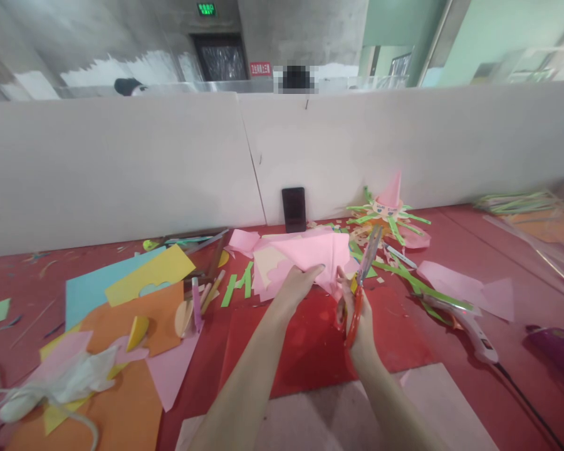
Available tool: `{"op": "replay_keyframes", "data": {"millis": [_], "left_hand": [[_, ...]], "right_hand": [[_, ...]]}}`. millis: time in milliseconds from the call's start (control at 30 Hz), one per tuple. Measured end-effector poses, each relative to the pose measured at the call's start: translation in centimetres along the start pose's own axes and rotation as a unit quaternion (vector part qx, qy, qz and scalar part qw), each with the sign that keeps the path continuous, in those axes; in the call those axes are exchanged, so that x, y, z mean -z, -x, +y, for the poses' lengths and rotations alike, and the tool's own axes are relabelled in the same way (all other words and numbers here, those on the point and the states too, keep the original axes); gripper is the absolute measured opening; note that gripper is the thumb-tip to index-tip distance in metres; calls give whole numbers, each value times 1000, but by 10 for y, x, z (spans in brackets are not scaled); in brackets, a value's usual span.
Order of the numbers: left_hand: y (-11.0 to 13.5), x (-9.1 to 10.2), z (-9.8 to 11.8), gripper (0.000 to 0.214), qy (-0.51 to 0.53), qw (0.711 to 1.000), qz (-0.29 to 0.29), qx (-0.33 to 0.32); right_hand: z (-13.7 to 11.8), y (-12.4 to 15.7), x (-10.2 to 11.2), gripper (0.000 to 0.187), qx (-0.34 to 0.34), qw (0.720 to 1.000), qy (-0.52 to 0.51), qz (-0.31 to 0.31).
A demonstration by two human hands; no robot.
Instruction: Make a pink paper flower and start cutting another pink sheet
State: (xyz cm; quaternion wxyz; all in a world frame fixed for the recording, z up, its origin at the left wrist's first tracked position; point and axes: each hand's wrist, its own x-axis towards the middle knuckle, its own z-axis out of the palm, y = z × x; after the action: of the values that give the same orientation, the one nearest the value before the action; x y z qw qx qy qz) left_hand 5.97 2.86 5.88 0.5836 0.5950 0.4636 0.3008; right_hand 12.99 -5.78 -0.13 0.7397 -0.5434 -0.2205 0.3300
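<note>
My left hand is closed on a sheet of pink paper, gripping its near edge above the red mat. A pair of scissors with orange-red handles is in my right hand. Its blades point up and away, clear of the sheet. The thumb and fingertips of that hand also reach the right edge of the pink sheet. Under and behind it lie more pink and cream pieces, one with a scalloped edge. A paper figure with a pink cone hat and green strip limbs stands at the back right.
A black phone leans against the white partition. Orange card, yellow card and a glue stick lie left. On the right are a corded glue gun, green strips and a purple tool.
</note>
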Motion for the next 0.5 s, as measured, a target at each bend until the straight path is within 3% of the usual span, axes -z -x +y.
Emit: {"op": "replay_keyframes", "data": {"millis": [133,367,500], "left_hand": [[1,0,2,18,5,1000,12,12],[-5,0,-6,23,33,999,-21,-16],[-8,1,-8,24,17,1000,-10,-19]], "right_hand": [[-4,0,-2,57,-46,998,-32,13],[-4,0,0,54,-42,998,-39,11],[-3,1,-1,52,-34,999,-24,15]]}}
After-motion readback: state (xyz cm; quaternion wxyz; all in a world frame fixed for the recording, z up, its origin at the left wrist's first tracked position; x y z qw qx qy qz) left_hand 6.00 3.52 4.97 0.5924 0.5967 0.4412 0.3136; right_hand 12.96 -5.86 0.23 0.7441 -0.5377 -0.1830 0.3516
